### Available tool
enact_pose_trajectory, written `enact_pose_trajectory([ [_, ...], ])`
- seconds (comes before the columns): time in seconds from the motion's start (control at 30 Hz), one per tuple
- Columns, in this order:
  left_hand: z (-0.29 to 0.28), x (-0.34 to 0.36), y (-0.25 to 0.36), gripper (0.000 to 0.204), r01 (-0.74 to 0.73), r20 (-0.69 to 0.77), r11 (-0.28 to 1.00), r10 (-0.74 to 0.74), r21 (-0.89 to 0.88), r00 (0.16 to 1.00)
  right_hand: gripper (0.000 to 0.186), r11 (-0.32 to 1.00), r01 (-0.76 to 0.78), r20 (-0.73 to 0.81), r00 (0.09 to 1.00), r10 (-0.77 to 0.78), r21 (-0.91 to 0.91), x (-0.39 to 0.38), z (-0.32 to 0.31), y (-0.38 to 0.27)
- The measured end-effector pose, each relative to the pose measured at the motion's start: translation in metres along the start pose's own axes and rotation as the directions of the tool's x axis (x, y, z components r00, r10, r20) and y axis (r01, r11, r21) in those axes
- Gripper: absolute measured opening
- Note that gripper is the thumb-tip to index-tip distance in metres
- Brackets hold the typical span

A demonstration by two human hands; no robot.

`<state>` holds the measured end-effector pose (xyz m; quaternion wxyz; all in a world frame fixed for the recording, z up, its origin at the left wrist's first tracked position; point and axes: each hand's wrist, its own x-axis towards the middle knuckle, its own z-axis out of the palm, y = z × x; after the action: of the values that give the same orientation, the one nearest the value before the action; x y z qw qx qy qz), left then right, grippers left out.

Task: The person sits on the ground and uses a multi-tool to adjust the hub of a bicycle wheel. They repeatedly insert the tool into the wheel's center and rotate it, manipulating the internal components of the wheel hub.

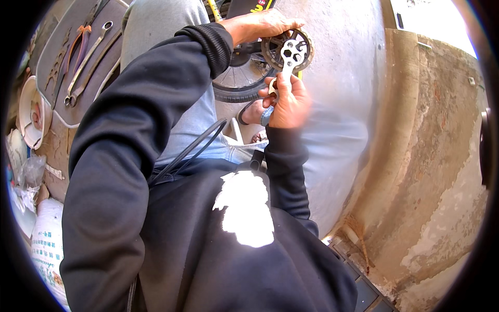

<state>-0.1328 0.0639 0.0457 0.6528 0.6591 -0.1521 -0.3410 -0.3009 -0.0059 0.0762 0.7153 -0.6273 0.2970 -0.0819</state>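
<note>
My right hand is closed round the handle of a flat silver multi-hole hex wrench, pinching it between thumb and fingers. The wrench's wide end, full of hexagonal holes, lies over the middle of a small black spoked wheel. At that wheel's upper edge, my left hand grips it, fingers together and pointing right; part of the grip is hidden. Behind and below stands a larger bicycle wheel with a black tyre and thin spokes. Whether the wrench sits on a nut cannot be made out.
On the left, a grey tray carries a combination spanner, orange-handled pliers and other tools. A white bowl and a printed white sack stand beyond it. A stained wall rises on the right.
</note>
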Motion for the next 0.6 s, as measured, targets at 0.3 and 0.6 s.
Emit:
enact_pose_trajectory([
  [0.3,-0.001,0.004,-0.002,0.062,-0.015,0.002,0.999,0.015,0.047,1.0,0.018,0.991,0.066,-0.067,0.996,-0.058,0.12,0.004,0.016,0.025],
  [0.6,-0.003,-0.004,0.009,0.052,0.0,0.053,1.0,0.0,-0.005,0.999,0.026,0.94,-0.113,-0.008,0.992,0.122,0.32,0.002,0.037,0.03],
])
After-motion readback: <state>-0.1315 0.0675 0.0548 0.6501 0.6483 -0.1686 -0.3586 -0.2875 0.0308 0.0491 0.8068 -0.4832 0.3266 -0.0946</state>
